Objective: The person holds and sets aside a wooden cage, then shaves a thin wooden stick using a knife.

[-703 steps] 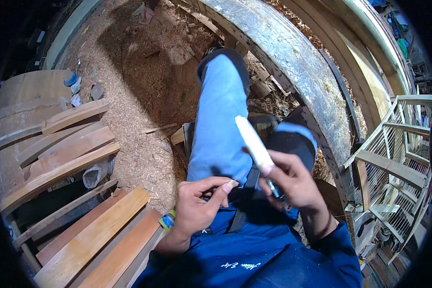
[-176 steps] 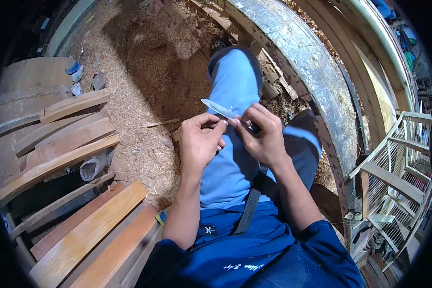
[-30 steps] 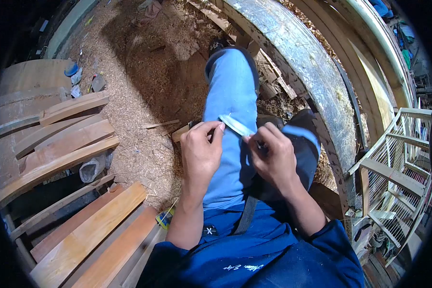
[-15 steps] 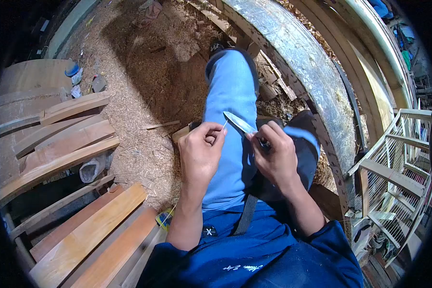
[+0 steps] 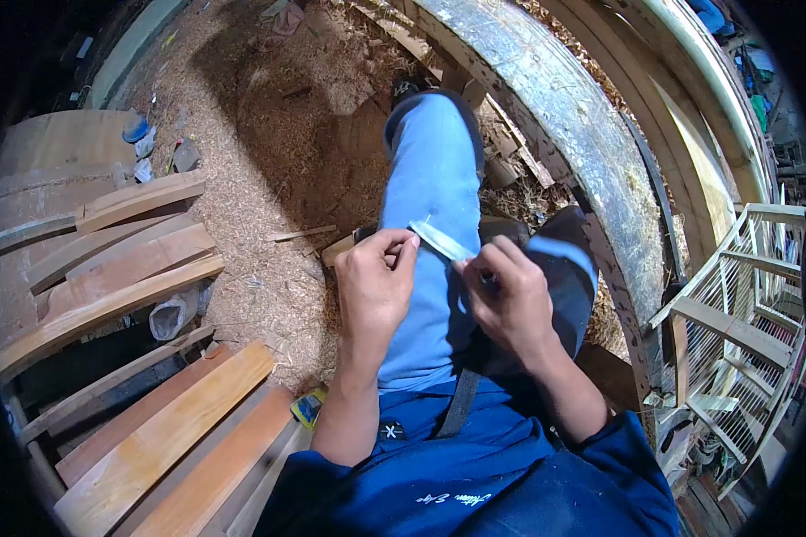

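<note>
The right hand [image 5: 510,291] is closed around a knife [image 5: 441,242], and its fingers hide the handle. The blade crosses above the blue trouser leg [image 5: 430,170], with its tip just beside the left thumb. The thumb and forefinger of the left hand [image 5: 373,282] are pinched together; I cannot tell if a small piece is between them. On the chest of the dark blue shirt [image 5: 546,483] there is white slanted writing: the second word reads "Edge", and the first looks like "Action". A black tag [image 5: 390,431] near the waist bears a white mark similar to an X. Near the left forearm lies a yellow and dark packet [image 5: 308,407], whose print is too small to read, beside wooden boards [image 5: 170,438].
</note>
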`<action>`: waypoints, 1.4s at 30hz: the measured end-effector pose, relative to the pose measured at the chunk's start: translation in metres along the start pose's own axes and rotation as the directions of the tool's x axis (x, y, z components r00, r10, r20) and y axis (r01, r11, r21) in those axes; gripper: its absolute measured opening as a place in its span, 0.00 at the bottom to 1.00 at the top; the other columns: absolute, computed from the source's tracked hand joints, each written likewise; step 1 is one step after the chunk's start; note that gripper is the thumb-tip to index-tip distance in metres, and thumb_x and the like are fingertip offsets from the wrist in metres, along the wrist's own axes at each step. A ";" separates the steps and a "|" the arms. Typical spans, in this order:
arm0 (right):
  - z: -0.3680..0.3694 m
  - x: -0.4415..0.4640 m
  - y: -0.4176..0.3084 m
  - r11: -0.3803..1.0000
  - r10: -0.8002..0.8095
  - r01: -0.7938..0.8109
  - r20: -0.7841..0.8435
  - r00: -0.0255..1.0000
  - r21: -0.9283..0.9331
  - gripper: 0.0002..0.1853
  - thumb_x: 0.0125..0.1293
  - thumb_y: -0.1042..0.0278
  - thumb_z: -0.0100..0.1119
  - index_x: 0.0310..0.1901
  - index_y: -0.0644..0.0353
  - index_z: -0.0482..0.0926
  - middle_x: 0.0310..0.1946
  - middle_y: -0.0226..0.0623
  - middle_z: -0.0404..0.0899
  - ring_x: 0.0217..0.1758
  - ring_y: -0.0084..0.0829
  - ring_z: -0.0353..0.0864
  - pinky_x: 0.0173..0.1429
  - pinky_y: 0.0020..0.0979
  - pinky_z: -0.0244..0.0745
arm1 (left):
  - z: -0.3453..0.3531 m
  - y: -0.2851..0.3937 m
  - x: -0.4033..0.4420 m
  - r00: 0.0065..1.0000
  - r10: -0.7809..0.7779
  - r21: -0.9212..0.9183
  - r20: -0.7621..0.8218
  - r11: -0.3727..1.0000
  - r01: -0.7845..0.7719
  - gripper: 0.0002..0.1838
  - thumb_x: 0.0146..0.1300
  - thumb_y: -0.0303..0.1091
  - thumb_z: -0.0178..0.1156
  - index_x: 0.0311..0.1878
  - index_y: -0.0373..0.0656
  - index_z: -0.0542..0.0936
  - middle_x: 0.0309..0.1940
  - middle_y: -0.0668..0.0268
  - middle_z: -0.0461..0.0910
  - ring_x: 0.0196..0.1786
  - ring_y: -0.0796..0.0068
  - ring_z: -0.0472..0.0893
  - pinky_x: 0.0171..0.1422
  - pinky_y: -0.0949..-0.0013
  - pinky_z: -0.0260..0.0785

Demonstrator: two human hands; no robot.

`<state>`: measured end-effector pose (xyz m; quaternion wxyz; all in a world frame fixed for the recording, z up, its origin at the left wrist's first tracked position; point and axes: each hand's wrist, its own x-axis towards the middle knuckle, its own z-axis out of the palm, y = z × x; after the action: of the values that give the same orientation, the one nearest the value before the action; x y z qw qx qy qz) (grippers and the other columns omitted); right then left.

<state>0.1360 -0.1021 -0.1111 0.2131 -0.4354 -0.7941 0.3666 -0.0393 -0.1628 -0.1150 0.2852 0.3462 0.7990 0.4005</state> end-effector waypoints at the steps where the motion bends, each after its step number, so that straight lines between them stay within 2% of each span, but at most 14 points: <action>1: 0.000 -0.001 0.000 1.000 -0.005 0.005 0.002 1.000 0.002 0.11 0.69 0.66 0.70 0.34 0.60 0.78 0.34 0.43 0.76 0.34 0.55 0.83 0.35 0.52 0.75 | 0.001 -0.003 0.000 0.999 0.033 0.007 -0.006 0.999 -0.033 0.08 0.69 0.30 0.70 0.44 0.33 0.90 0.26 0.64 0.88 0.27 0.84 0.83 0.31 0.76 0.75; 5: -0.003 0.003 0.002 1.000 0.012 -0.013 -0.051 0.999 -0.027 0.11 0.69 0.66 0.69 0.34 0.61 0.77 0.33 0.43 0.76 0.35 0.55 0.83 0.35 0.51 0.75 | 0.001 -0.002 0.001 1.000 0.003 -0.022 0.013 1.000 -0.003 0.08 0.69 0.29 0.70 0.44 0.33 0.89 0.27 0.63 0.89 0.27 0.84 0.84 0.31 0.76 0.75; 8: -0.002 -0.003 0.000 1.000 0.014 -0.014 0.023 1.000 -0.008 0.10 0.69 0.66 0.70 0.35 0.61 0.78 0.34 0.43 0.76 0.35 0.55 0.83 0.36 0.51 0.75 | 0.001 -0.003 0.000 0.999 0.039 0.015 0.010 0.999 -0.039 0.09 0.70 0.30 0.69 0.44 0.33 0.89 0.27 0.63 0.88 0.26 0.83 0.84 0.32 0.75 0.76; 14: -0.002 -0.002 0.001 1.000 0.003 -0.003 0.005 1.000 0.001 0.10 0.68 0.66 0.70 0.35 0.59 0.79 0.34 0.43 0.77 0.34 0.55 0.83 0.36 0.52 0.75 | 0.000 0.000 0.000 0.999 0.048 0.045 0.009 0.998 -0.048 0.09 0.70 0.30 0.68 0.44 0.33 0.89 0.27 0.62 0.88 0.26 0.82 0.84 0.32 0.74 0.76; 16: -0.005 0.002 0.003 1.000 0.017 -0.018 -0.047 0.999 -0.023 0.10 0.68 0.67 0.70 0.34 0.59 0.78 0.34 0.43 0.76 0.35 0.55 0.83 0.36 0.52 0.74 | -0.001 0.002 0.000 0.999 0.037 0.012 0.018 0.999 -0.037 0.09 0.70 0.30 0.68 0.44 0.33 0.90 0.26 0.61 0.88 0.26 0.81 0.84 0.32 0.74 0.76; 20: -0.003 -0.003 -0.002 0.999 0.033 -0.033 0.031 0.999 0.011 0.11 0.69 0.65 0.70 0.34 0.60 0.78 0.34 0.43 0.76 0.35 0.56 0.83 0.36 0.52 0.74 | 0.001 0.000 0.000 0.999 0.051 0.025 0.011 0.998 -0.052 0.09 0.70 0.31 0.68 0.44 0.34 0.90 0.26 0.61 0.88 0.26 0.81 0.84 0.33 0.73 0.76; 23: -0.004 0.001 0.001 0.999 0.032 -0.032 -0.014 0.999 -0.020 0.11 0.69 0.65 0.69 0.34 0.60 0.78 0.34 0.44 0.76 0.35 0.56 0.83 0.36 0.52 0.74 | -0.001 0.005 0.001 1.000 0.017 0.022 0.017 1.000 -0.017 0.09 0.70 0.31 0.68 0.44 0.34 0.90 0.26 0.60 0.88 0.26 0.80 0.85 0.33 0.72 0.76; 25: -0.002 -0.001 -0.001 0.999 0.036 -0.036 -0.002 0.999 0.014 0.11 0.69 0.65 0.70 0.34 0.61 0.77 0.34 0.44 0.76 0.34 0.55 0.83 0.36 0.52 0.74 | -0.003 0.012 -0.001 0.999 0.002 0.059 0.042 0.998 -0.004 0.09 0.70 0.30 0.66 0.44 0.32 0.88 0.30 0.50 0.88 0.33 0.63 0.91 0.40 0.63 0.81; 29: -0.005 0.001 0.000 0.999 0.039 -0.039 -0.009 0.999 -0.006 0.11 0.68 0.66 0.71 0.34 0.60 0.78 0.34 0.43 0.77 0.34 0.54 0.83 0.35 0.51 0.74 | -0.001 0.007 0.000 0.999 -0.009 0.036 0.040 0.999 0.008 0.09 0.70 0.30 0.66 0.43 0.32 0.88 0.30 0.51 0.88 0.33 0.63 0.91 0.39 0.63 0.80; 31: -0.004 0.001 -0.001 1.000 0.015 -0.016 -0.004 1.000 -0.018 0.11 0.68 0.65 0.71 0.34 0.60 0.79 0.34 0.43 0.77 0.34 0.54 0.83 0.35 0.50 0.75 | 0.001 0.001 -0.001 0.997 0.070 0.054 -0.010 0.996 -0.070 0.10 0.71 0.32 0.68 0.44 0.33 0.90 0.26 0.60 0.88 0.26 0.81 0.84 0.32 0.73 0.76; 35: -0.004 0.004 0.002 0.998 0.053 -0.054 -0.039 0.998 -0.035 0.10 0.69 0.65 0.70 0.34 0.60 0.79 0.33 0.43 0.76 0.34 0.54 0.83 0.35 0.51 0.74 | -0.001 0.003 0.000 0.999 0.031 0.026 0.008 0.999 -0.031 0.10 0.71 0.32 0.68 0.44 0.33 0.90 0.25 0.60 0.88 0.26 0.80 0.85 0.32 0.73 0.76; 37: -0.001 0.001 0.001 1.000 0.024 -0.024 -0.014 1.000 -0.014 0.11 0.69 0.66 0.70 0.34 0.60 0.78 0.33 0.43 0.76 0.34 0.54 0.83 0.35 0.51 0.74 | -0.002 0.008 -0.001 1.000 0.015 0.052 0.023 0.999 -0.016 0.09 0.70 0.30 0.67 0.43 0.32 0.88 0.29 0.51 0.88 0.32 0.64 0.90 0.39 0.64 0.80; 41: -0.002 0.002 0.002 1.000 0.021 -0.021 -0.013 1.000 -0.002 0.11 0.69 0.66 0.70 0.35 0.61 0.78 0.34 0.43 0.76 0.34 0.54 0.83 0.35 0.51 0.74 | -0.001 0.005 -0.002 0.999 -0.018 0.017 0.030 1.000 0.017 0.09 0.70 0.30 0.67 0.43 0.32 0.88 0.30 0.51 0.88 0.32 0.64 0.90 0.39 0.64 0.80; 42: -0.003 0.004 0.002 1.000 0.024 -0.025 -0.043 0.999 -0.006 0.11 0.69 0.66 0.70 0.34 0.61 0.77 0.34 0.43 0.76 0.34 0.55 0.83 0.35 0.52 0.74 | 0.001 0.001 -0.001 0.999 0.037 0.041 0.004 0.998 -0.037 0.09 0.70 0.31 0.68 0.43 0.32 0.89 0.28 0.56 0.88 0.30 0.72 0.87 0.37 0.68 0.78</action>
<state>0.1369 -0.0970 -0.1105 0.2240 -0.4536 -0.7852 0.3571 -0.0376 -0.1631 -0.1142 0.2717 0.3674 0.8000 0.3888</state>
